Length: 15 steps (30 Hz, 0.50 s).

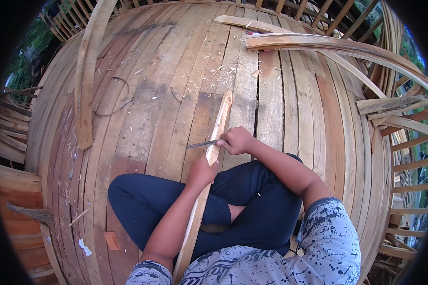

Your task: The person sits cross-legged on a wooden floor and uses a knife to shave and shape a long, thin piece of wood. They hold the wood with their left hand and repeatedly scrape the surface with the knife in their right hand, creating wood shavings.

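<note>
A long pale wooden strip (222, 113) slants away from me across my crossed legs, its far end over the plank floor. Partway along it, my left hand (203, 171) is wrapped round the strip. Just beyond, my right hand (237, 140) is closed on a knife (200, 144). The dark blade points left and lies across the strip, touching or very near its upper face; the handle is mostly hidden in my fist.
Pale wood shavings (223, 73) lie scattered on the plank floor (142, 123). A long board (84, 90) rests at the left, and thick curved timbers (318, 42) reach in from the far right. A whisk of bristles (31, 212) sits at the left edge. Slatted railings (410, 188) bound the deck.
</note>
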{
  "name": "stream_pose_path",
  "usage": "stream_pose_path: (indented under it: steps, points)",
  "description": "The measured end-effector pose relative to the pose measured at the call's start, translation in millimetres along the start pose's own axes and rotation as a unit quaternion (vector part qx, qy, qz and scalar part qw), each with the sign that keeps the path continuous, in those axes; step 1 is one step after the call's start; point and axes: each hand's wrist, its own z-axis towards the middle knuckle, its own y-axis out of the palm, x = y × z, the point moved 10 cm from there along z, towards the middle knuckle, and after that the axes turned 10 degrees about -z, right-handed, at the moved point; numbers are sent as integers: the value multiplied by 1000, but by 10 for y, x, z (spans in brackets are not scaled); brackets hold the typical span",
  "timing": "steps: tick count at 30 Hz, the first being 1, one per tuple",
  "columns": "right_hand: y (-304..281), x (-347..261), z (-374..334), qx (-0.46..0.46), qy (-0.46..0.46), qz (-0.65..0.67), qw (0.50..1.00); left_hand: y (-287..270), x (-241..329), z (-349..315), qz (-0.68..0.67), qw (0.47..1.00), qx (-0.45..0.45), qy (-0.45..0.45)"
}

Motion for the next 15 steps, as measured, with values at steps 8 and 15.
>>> stream_pose_path:
  steps: [8,15]
  points:
    - [-12,-34,21,-16,23,-1,1000,6,-14,-10,2,1000,2,3]
    - [-38,195,83,-7,65,-4,998,22,-8,10,-46,999,-21,-2]
